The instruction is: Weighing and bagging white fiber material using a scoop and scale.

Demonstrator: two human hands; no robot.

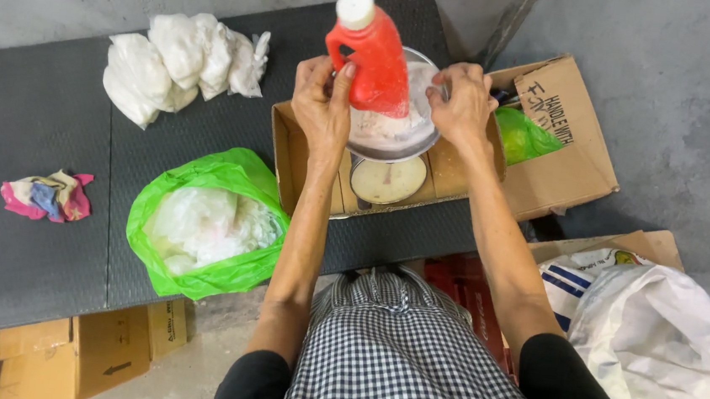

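Your checked apron [410, 356] sits nearest, with both hands up at the red bottle [372, 57].

Your left hand [320, 104] wraps the bottle's handle side, fingers curled shut on it; your right hand [464, 107] pinches the rim of the metal scale pan [394, 135] holding a clear bag. The tilted bottle stands over that pan, inside the cardboard box [441, 177] on the counter [32, 225]. Left lies a green bag [214, 273]; farther left, white bags [180, 59] and a crumpled rag [47, 196].

bottle [376, 62] red, cap white | bag [197, 276] green | apron [410, 356] black-white check | mat [39, 141] dark grey
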